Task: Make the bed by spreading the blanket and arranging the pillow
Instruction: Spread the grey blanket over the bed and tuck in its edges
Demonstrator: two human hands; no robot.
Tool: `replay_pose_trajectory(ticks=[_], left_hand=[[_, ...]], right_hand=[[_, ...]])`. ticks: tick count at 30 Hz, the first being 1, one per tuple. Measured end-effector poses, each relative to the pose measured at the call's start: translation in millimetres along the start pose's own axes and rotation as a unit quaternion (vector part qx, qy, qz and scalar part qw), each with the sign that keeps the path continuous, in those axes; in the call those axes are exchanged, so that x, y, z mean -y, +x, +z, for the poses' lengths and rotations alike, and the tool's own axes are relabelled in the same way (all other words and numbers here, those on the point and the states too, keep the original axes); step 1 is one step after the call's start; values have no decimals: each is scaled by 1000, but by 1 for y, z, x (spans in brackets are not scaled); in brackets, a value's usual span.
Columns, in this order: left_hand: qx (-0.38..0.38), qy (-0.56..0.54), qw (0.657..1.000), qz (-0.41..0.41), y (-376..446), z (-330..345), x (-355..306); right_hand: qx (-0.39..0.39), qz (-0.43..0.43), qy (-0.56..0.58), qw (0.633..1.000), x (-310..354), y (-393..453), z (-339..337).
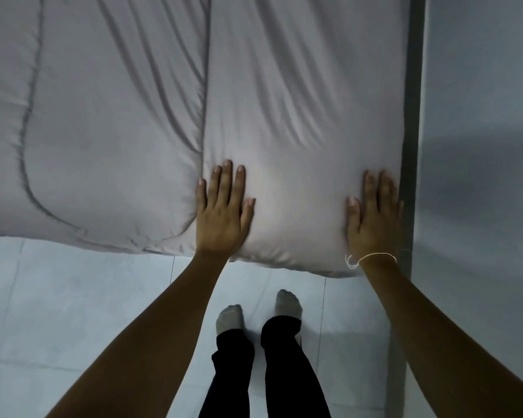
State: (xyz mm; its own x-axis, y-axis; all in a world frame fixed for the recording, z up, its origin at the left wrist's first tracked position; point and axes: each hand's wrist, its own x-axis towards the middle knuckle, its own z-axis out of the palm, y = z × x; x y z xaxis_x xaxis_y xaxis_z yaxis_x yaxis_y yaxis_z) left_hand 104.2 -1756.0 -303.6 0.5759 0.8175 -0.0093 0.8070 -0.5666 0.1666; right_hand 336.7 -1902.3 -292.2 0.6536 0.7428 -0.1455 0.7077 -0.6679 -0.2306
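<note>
A grey pillow (299,116) lies on the right part of the bed, its near end overhanging the bed's edge. My left hand (224,209) rests flat on the pillow's near left corner, fingers spread. My right hand (373,215) lies flat on its near right corner, close to the dark strip by the wall; a thin white thread circles that wrist. A grey quilted blanket (88,131) with curved stitching covers the bed to the left of the pillow, touching its left side.
A dark vertical strip (412,116) runs between the bed and a pale wall (480,146) on the right. Pale floor tiles (73,297) lie in front of the bed. My socked feet (260,312) stand close to the bed's edge.
</note>
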Motion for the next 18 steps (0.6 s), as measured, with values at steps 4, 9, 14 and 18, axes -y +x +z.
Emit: replay_pose_trajectory(ticks=[4, 9, 14, 18], left_hand=[[54, 7, 998, -14, -12, -10, -8], [163, -27, 986, 13, -29, -69, -13], [133, -72, 988, 29, -34, -170, -25], [120, -87, 988, 46, -30, -263, -45]], right_hand=[[64, 40, 54, 996, -16, -14, -10], [115, -4, -14, 993, -3, -46, -63], [134, -28, -16, 990, 53, -74, -151], [64, 1, 60, 996, 93, -88, -228]])
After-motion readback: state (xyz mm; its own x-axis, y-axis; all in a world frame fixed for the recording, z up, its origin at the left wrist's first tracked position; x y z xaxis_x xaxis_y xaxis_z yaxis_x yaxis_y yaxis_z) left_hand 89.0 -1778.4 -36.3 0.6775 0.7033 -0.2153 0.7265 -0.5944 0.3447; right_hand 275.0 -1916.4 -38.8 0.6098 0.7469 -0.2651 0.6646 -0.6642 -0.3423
